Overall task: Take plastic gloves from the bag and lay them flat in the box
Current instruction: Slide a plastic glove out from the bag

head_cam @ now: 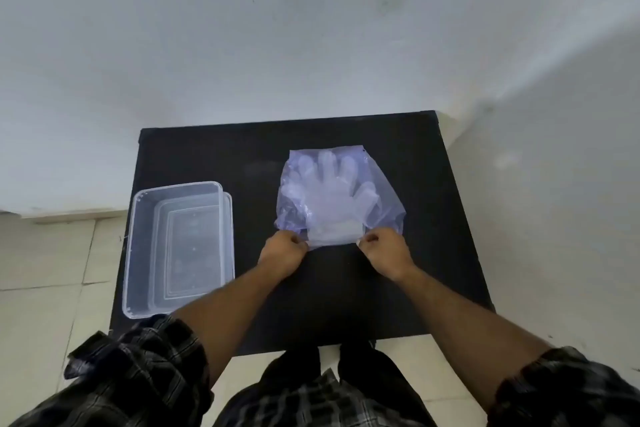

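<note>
Two hands meet at the near edge of the bag [341, 191], low in the middle of the frame. My left hand [282, 253] is curled, fingertips pinching the plastic at the bag's lower left corner; my right hand [382, 251] is curled the same way, pinching at the lower right corner. Between them the mouth of the bag is drawn taut.

That bag is thin, bluish-violet and see-through, lying flat on the black table [415, 270] right of centre. Inside it the gloves [329, 194] show as a pale stack, fingers pointing to the top of the frame, cuffs reaching the opening between my hands.

At the left of the frame, well apart from the bag, the clear box [138, 253] sits on the table, open side up, its left rim close to the table's left edge. It seems to rest on a second clear piece that juts out along its right side; whether that is a lid I cannot tell.

Around the table the floor [45, 270] is pale tile with thin joints. Behind it a plain whitish wall [242, 28] fills the upper half of the frame, with a faint smudge at upper right. My rolled checked sleeves [138, 374] frame the bottom corners.
</note>
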